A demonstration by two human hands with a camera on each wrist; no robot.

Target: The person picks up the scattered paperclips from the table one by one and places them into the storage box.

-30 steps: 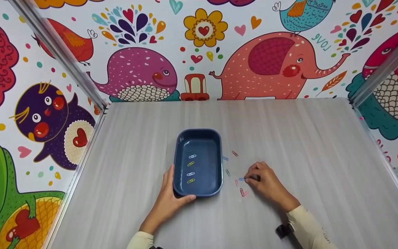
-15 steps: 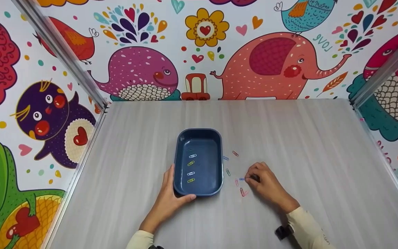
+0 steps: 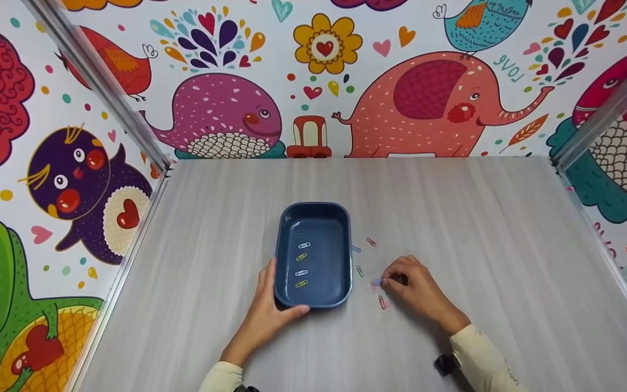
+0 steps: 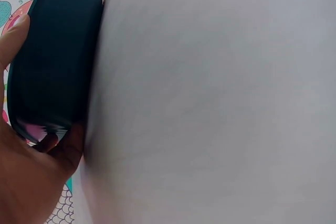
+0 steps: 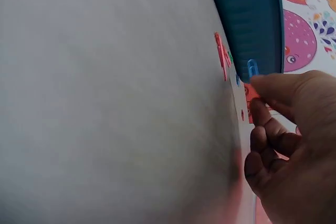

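streaky wood-grain table [image 3: 455, 218], left fingers [image 3: 270, 272] gripping rounded blue tray [image 3: 327, 256], right fingers [image 5: 275, 88] pinching looped blue paperclip [image 5: 253, 67]

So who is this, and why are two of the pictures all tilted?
There's no robot here, just a person's two bare hands. The wide view is from a camera worn on the head, looking forward and down. The tilted views are from cameras on the wrists, each watching its own hand. The left hand holds a blue tray by its near left corner. The right hand pinches a blue paper clip. Inside the tray lie white clips, yellow clips and a darker one that's hard to make out. On the table, right of the tray, lie more: red, green, pink and blue.
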